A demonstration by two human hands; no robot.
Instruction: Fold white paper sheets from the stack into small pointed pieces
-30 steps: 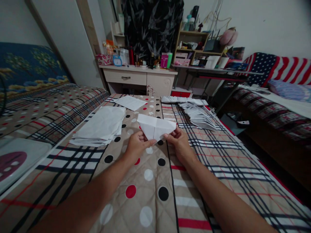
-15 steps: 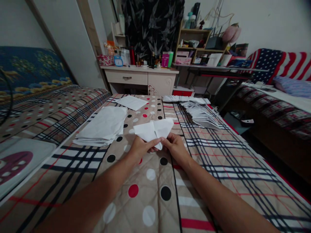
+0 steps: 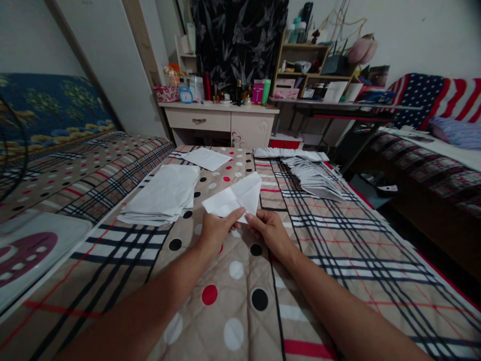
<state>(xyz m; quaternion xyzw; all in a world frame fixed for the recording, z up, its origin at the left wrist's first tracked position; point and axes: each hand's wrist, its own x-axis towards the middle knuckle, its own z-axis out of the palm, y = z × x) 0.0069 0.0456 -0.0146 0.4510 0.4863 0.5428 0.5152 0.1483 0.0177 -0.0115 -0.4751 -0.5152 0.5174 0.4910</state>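
Note:
A folded white sheet of paper (image 3: 236,194) is held between both hands above the middle of the bed, its flaps fanned into a pointed shape. My left hand (image 3: 221,226) pinches its lower edge, thumb on top. With thumb and fingers, my right hand (image 3: 268,228) grips the lower right corner close to the left thumb. To the left lies a stack of white paper sheets (image 3: 161,193), with one flat white sheet (image 3: 207,158) beyond it. On the right is a fanned row of folded white papers (image 3: 313,178), and behind that a long white bundle (image 3: 289,153).
The bed has a quilted cover (image 3: 233,321) with dots and plaid. A white packet with a purple print (image 3: 33,250) lies at the left edge. Past the bed's foot stands a cream dresser (image 3: 199,120) crowded with bottles, beside a desk with shelves (image 3: 300,65).
The folded paper has turned and tilted in my hands, its right flap now pointing up and its left side lower. Both hands have shifted slightly along its lower edge.

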